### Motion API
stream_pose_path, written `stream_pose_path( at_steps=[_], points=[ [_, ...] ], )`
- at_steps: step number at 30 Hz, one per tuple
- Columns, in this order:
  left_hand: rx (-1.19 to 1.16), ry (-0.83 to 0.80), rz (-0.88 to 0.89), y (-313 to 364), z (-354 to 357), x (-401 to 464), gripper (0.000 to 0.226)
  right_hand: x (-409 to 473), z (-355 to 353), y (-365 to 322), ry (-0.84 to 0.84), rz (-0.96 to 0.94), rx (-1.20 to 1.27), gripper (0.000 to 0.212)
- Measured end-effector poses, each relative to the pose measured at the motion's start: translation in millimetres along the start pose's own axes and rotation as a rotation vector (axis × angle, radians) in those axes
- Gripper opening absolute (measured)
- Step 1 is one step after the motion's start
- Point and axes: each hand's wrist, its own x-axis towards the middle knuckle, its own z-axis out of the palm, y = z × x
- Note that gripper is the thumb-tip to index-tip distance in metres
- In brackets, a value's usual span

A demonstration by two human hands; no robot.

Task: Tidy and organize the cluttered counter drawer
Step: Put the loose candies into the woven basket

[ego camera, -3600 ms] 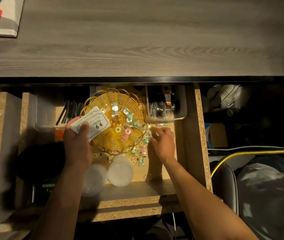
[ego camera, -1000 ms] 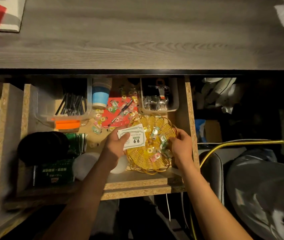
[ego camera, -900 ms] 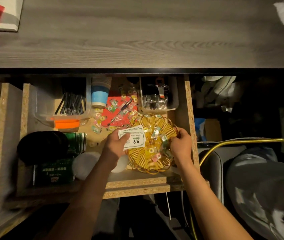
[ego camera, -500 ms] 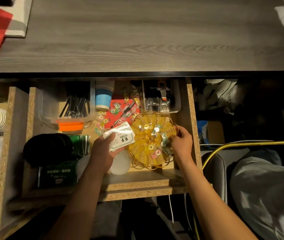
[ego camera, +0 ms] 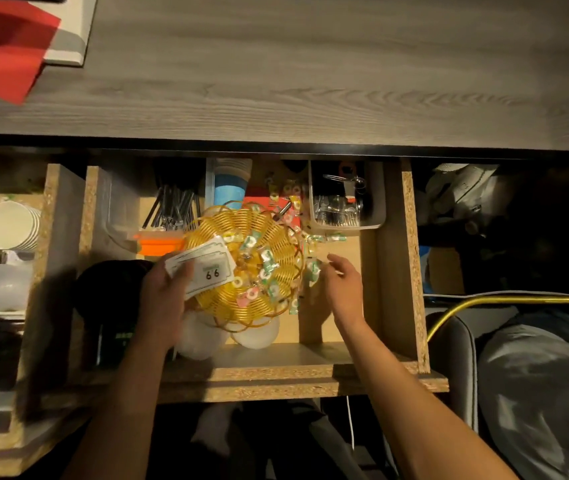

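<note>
Basket (ego camera: 251, 271) shifted left within drawer (ego camera: 411, 271); left hand (ego camera: 165, 299) grips one card stack (ego camera: 206, 268) against it; right hand (ego camera: 343, 289) released, fingers spread.

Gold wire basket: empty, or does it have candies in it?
Not empty. The gold wire basket holds several small wrapped candies, and more lie loose on the drawer floor beside it.

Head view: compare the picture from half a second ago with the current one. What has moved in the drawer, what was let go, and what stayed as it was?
The gold wire basket has shifted left, toward the drawer's middle, and now covers most of the red item behind it. The right hand has let go of the basket's rim and hovers open beside it, with wrapped candies lying between. The left hand still grips the white 9.9 cards. The clear bins and blue cup are unchanged.
</note>
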Motion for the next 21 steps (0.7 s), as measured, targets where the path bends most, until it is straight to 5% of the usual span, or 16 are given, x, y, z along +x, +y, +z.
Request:
stream_pose_path(
  at_steps=[7,11,21],
  points=[
    [-0.034,0.063,0.012,-9.3,-39.7,-8.8,0.021,4.9,34.3,21.1,-0.103,-0.186,-0.455,0.088],
    [-0.072,0.105,0.029,-7.1,-35.8,-9.0,0.022,0.4,56.9,20.8,-0.137,-0.262,-0.718,0.104],
    [-0.090,0.114,0.053,-14.6,-30.3,-0.3,0.032,15.1,60.9,42.8,0.036,-0.555,-0.938,0.057]
  ],
)
